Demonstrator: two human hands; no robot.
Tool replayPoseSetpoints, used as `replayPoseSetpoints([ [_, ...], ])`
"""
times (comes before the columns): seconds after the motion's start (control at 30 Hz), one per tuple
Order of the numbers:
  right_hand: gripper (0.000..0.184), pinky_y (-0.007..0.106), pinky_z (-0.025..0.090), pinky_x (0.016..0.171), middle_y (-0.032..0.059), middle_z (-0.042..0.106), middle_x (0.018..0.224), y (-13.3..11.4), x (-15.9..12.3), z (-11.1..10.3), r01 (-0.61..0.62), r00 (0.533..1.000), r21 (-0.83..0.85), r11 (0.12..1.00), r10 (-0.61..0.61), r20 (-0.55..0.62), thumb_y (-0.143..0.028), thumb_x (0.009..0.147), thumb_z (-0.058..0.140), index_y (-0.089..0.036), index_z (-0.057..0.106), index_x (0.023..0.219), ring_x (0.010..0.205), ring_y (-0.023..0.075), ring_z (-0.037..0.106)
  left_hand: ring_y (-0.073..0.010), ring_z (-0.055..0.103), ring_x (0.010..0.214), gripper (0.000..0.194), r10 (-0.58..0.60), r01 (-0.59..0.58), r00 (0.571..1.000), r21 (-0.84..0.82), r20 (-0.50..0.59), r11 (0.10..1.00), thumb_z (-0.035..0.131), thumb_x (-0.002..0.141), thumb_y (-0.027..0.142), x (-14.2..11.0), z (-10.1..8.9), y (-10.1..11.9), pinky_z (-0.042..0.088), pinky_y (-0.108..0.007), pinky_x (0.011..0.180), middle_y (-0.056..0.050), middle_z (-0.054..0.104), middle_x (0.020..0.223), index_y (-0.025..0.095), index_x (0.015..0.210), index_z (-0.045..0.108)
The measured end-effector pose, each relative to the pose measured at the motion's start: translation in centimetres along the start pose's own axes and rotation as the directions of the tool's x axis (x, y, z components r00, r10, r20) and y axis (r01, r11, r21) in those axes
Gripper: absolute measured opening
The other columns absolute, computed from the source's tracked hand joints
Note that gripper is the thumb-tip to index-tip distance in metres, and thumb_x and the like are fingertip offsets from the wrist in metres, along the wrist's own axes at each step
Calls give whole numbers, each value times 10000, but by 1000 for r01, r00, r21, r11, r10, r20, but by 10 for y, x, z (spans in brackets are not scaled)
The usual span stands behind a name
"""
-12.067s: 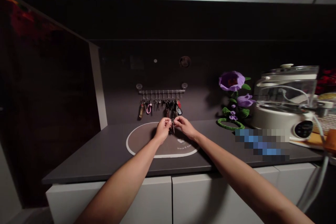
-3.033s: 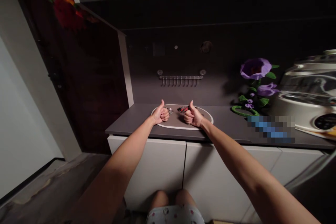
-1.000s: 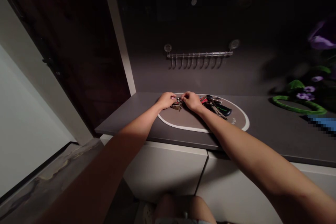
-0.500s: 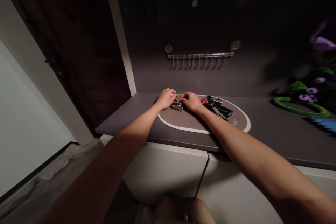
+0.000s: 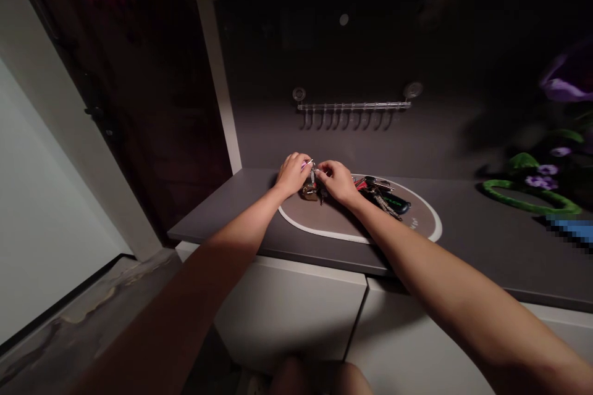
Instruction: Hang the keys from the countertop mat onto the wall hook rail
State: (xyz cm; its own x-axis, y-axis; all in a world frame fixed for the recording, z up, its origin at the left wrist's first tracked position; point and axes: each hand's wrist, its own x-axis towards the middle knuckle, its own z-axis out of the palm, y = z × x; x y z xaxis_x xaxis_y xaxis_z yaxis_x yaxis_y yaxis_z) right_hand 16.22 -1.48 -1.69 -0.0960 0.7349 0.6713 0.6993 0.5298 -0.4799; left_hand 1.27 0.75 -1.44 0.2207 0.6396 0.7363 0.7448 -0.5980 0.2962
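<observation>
Over the left part of an oval brown mat [image 5: 324, 220] with a white rim, my left hand [image 5: 293, 174] is closed on a bunch of keys [image 5: 311, 190], a purplish piece showing at its fingertips. Facing it, my right hand [image 5: 337, 180] pinches a metal part of the same bunch between thumb and forefinger. Keys and a brass-coloured piece dangle below, between the two hands. Right of my right hand, a dark pouch with green lettering [image 5: 393, 202] lies on the mat, with more keys, a red piece and a patterned strap [image 5: 385, 205] beside it.
A clear rail with several hooks [image 5: 354, 107] is fixed to the dark back panel. On the grey counter [image 5: 467, 228] at the right lie a green ring-shaped object [image 5: 532, 197] with purple flowers [image 5: 542, 178] and a blurred blue item [image 5: 572, 228]. White cabinet doors [image 5: 296, 302] are below.
The view has tilted up slightly, so the scene sits a little lower. Both hands stay at the key bunch; the dangling keys have shifted and hang a bit differently.
</observation>
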Motion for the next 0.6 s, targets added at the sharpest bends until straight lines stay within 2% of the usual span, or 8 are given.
replayPoseSetpoints([
  [0.23, 168, 286, 415, 740, 56, 582, 838, -5, 0, -1, 99, 993, 68, 993, -94, -66, -254, 749, 539, -164, 630, 857, 778, 154, 529, -181, 512, 921, 212, 45, -43, 998, 41, -41, 998, 445, 838, 279, -1, -5, 7, 398, -295, 839, -64, 586, 968, 176, 973, 571],
  [0.6, 128, 296, 414, 723, 53, 582, 801, -2, 2, -5, 140, 978, 84, 987, -124, -169, -246, 777, 523, -182, 633, 786, 743, 159, 522, -176, 509, 939, 303, 160, -152, 986, 141, -46, 978, 357, 887, 328, 1, -14, 10, 389, -295, 831, -69, 603, 1001, 191, 1031, 586],
])
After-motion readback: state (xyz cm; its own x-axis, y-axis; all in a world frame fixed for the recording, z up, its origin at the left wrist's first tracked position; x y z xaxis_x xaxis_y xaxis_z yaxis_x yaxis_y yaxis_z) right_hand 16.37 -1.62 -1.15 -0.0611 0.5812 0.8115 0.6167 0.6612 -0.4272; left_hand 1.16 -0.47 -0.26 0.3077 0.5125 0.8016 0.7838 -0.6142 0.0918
